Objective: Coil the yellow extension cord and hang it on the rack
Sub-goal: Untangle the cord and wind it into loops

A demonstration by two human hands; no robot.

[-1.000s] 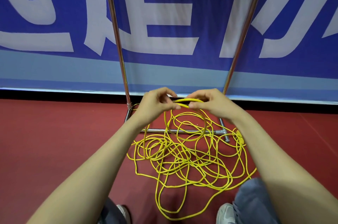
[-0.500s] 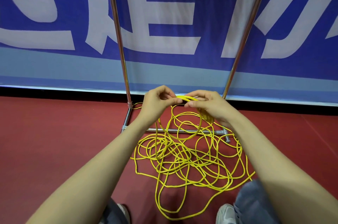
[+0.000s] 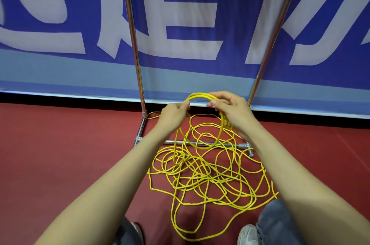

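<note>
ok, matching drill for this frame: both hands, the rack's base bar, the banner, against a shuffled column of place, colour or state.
1 left hand
2 right hand
3 rack's base bar
4 banner

a blue and white, at the back
b metal, low on the red floor
c pinches the coil at its top left
d grips the coil at its top right

Pairs: 1-c, 2-d, 3-b, 4-a

The rack [image 3: 132, 34] is polished metal tubing, bright and mirror-glossy. The yellow extension cord [image 3: 200, 95] has a smooth, plastic-looking jacket with a slight sheen. The red floor [image 3: 60, 154] looks matt and finely grained. The banner [image 3: 180, 72] behind is matt printed sheet. The grey trousers [image 3: 276, 222] look like woven cloth.
</note>
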